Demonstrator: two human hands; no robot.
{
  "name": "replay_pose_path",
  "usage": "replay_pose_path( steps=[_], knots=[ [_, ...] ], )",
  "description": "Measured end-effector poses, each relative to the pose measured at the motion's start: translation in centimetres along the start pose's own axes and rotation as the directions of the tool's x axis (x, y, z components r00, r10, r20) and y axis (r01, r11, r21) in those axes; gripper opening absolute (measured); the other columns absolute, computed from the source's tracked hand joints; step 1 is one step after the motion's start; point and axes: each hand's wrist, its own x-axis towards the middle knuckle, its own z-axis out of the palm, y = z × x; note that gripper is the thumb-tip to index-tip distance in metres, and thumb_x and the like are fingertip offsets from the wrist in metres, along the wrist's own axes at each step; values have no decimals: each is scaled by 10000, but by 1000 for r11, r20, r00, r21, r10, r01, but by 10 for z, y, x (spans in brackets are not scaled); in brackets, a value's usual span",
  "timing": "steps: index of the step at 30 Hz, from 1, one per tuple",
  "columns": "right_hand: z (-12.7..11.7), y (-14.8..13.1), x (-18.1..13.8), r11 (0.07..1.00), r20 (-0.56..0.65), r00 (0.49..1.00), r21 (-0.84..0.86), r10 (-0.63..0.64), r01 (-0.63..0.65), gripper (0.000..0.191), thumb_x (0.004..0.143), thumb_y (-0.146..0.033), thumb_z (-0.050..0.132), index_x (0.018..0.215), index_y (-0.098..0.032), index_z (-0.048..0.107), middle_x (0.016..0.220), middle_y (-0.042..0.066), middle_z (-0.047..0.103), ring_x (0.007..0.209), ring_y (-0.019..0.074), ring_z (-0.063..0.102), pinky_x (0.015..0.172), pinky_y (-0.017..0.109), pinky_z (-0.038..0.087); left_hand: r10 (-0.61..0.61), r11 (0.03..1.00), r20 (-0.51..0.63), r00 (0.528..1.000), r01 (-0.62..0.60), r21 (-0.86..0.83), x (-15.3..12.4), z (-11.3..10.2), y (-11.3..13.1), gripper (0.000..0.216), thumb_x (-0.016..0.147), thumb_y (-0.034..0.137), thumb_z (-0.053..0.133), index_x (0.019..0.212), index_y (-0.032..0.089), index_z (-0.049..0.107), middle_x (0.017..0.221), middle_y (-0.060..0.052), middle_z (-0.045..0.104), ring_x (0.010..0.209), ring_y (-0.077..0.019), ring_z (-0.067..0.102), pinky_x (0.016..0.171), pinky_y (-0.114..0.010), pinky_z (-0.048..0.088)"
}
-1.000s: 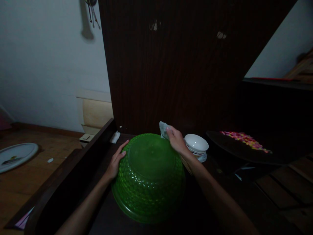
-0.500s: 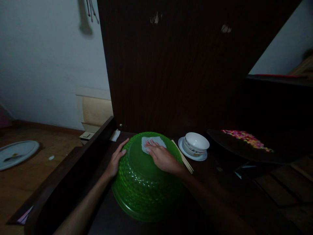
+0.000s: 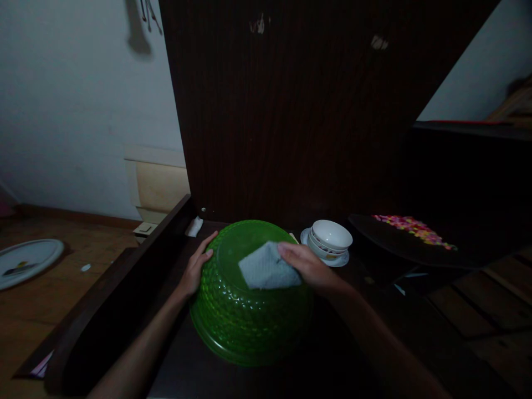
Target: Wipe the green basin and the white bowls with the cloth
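A green plastic basin [image 3: 245, 318] with a patterned side lies upside down on a dark wooden tabletop [image 3: 174, 354]. My left hand [image 3: 196, 269] presses round the basin's left side near its upturned bottom, fingers on the far side and thumb towards the top, steadying it. Above the right part of the basin's bottom, my right hand [image 3: 310, 265] pinches the corner of a pale grey cloth [image 3: 268, 271]. The cloth is partly folded and hangs across the bottom and upper side of the basin; whether it touches the basin everywhere, I cannot tell.
Stacked white bowls [image 3: 331, 235] stand on a white plate [image 3: 343, 260] to the right. Chopsticks [image 3: 294, 238] show partly behind my right hand. A white crumpled paper [image 3: 194, 226] lies back left. A dark board [image 3: 249, 111] rises behind, and a raised edge [image 3: 124, 282] borders the left.
My right hand has moved from lying flat on the cloth to the right, now pinching the cloth and lifting its corner. My left hand stays on the basin.
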Motion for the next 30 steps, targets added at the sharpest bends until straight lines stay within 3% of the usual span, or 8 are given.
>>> replay_pose_path(
  steps=[2, 4, 5, 8, 12, 17, 25, 30],
  knots=[
    [-23, 11, 18, 999, -220, 975, 38, -15, 24, 441, 968, -568, 407, 913, -195, 636, 841, 40, 693, 743, 183, 649, 713, 316, 527, 1, 1000, 2, 1000, -1, 8, 0, 0, 0, 668, 879, 522, 559, 1461, 202, 493, 1536, -81, 481, 1421, -348, 403, 1199, -483, 239],
    [-43, 20, 34, 982, -399, 909, -181, -123, 53, 500, 960, -599, 382, 927, -179, 650, 843, 58, 697, 770, 203, 655, 714, 326, 524, 5, 1000, 8, 1000, -5, 12, 0, -1, -1, 654, 888, 517, 550, 1464, 213, 491, 1546, -75, 468, 1431, -344, 390, 1199, -481, 242],
    [-50, 23, 41, 971, -422, 894, -231, -153, 57, 511, 947, -613, 403, 941, -170, 658, 873, 71, 702, 822, 222, 657, 747, 341, 521, 7, 1000, 12, 1000, -8, 14, 0, -1, -1, 647, 893, 515, 545, 1464, 217, 490, 1549, -74, 464, 1434, -343, 386, 1197, -481, 246],
    [-53, 30, 54, 937, -361, 909, -339, -209, 81, 487, 963, -572, 411, 1030, -176, 687, 985, 85, 727, 963, 252, 666, 883, 396, 506, 8, 1000, 18, 1000, -8, 28, 0, -3, -3, 640, 899, 512, 540, 1466, 219, 488, 1552, -75, 460, 1438, -343, 381, 1195, -482, 253],
    [-29, 43, 53, 907, -151, 969, -402, -197, 122, 347, 952, -473, 505, 1055, -236, 737, 1149, 74, 744, 1159, 276, 653, 1024, 458, 475, -8, 999, 14, 1000, 8, 36, -1, -3, -3, 656, 899, 517, 534, 1472, 203, 477, 1556, -85, 453, 1443, -342, 374, 1188, -483, 269],
    [-7, 48, 29, 854, -31, 991, -511, -129, 95, 399, 1006, -359, 406, 1264, -210, 671, 1423, 95, 582, 1405, 259, 453, 1178, 532, 327, 4, 999, -10, 1000, -4, 53, -2, 0, 0, 656, 882, 520, 548, 1454, 202, 505, 1552, -78, 460, 1438, -339, 382, 1200, -479, 246],
    [29, 18, -35, 896, -42, 999, -444, -34, 12, 412, 1018, -343, 364, 1246, -194, 673, 1377, 84, 629, 1402, 255, 458, 1190, 504, 326, 32, 995, -6, 999, -32, 92, -2, 0, 5, 649, 895, 521, 526, 1455, 193, 505, 1541, -80, 474, 1432, -330, 390, 1208, -468, 221],
    [36, 1, -57, 953, -168, 982, -273, 84, -128, 429, 1007, -506, 391, 993, -223, 714, 1023, 70, 755, 990, 257, 696, 928, 427, 530, 25, 996, -11, 1000, -24, 86, -2, 0, 5, 677, 879, 535, 538, 1457, 185, 502, 1547, -90, 464, 1438, -340, 379, 1201, -471, 238]
  ],
)
